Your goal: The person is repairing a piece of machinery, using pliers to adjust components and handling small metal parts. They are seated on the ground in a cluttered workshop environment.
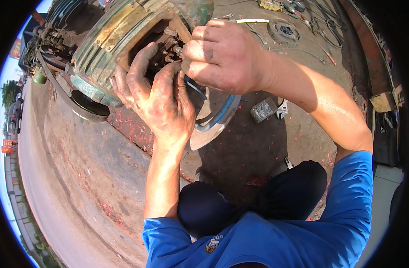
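A worn green ribbed electric motor (107, 36) lies before me, with its terminal box (129, 48) uncovered. Inside the box are metal terminals (169, 54), partly hidden by my fingers. My left hand (162, 100) reaches over the box's near edge, its outer fingers apart. Its thumb and index finger come together beside the terminals; what they pinch is hidden. My right hand (224, 56) is closed at the right side of the box, knuckles up, its fingertips meeting the left ones. What it holds cannot be seen. A thin blue wire (196, 89) hangs below the hands.
A blue curved hose or cable (219, 115) lies below the motor. A drive belt (64, 94) loops at left. On the ground are a grey metal block (263, 110), an adjustable wrench (282, 109), another metal tool (288, 163), a round disc (283, 31) and coiled cables (328, 27).
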The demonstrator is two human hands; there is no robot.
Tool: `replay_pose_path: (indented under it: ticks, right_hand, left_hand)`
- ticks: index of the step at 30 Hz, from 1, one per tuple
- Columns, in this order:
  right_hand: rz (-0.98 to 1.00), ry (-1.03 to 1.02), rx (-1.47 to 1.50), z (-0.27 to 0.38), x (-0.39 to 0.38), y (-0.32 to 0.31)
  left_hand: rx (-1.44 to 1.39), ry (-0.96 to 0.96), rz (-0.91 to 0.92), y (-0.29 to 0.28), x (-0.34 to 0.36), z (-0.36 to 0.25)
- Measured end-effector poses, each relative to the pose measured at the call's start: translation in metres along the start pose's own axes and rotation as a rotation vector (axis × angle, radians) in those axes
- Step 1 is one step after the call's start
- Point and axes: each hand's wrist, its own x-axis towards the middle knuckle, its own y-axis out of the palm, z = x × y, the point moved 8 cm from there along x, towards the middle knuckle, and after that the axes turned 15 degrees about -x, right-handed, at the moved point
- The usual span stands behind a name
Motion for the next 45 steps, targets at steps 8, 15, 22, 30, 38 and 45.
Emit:
replay_pose_path:
  ticks: [8,15,22,30,38,45]
  right_hand:
    - [0.364,0.997,0.434,-0.016,-0.028,0.015]
    - [0.43,1.531,1.135,0.0,-0.052,0.041]
    - [0.415,1.48,1.021,-0.005,-0.046,0.044]
    - [0.339,0.744,0.408,-0.012,-0.009,0.019]
    - [0.397,1.165,0.778,-0.018,-0.038,0.044]
    - [0.405,1.427,1.265,-0.007,-0.05,0.06]
  left_hand:
    - [-0.017,0.04,-0.075,-0.002,-0.006,-0.005]
    - [-0.04,0.049,-0.107,-0.001,-0.011,-0.001]
    - [0.036,0.058,-0.08,-0.002,-0.012,-0.006]
    - [-0.006,0.073,-0.119,-0.001,-0.007,-0.004]
    - [0.048,0.025,-0.05,-0.003,-0.009,0.0]
    - [0.02,0.026,-0.082,-0.001,-0.025,0.0]
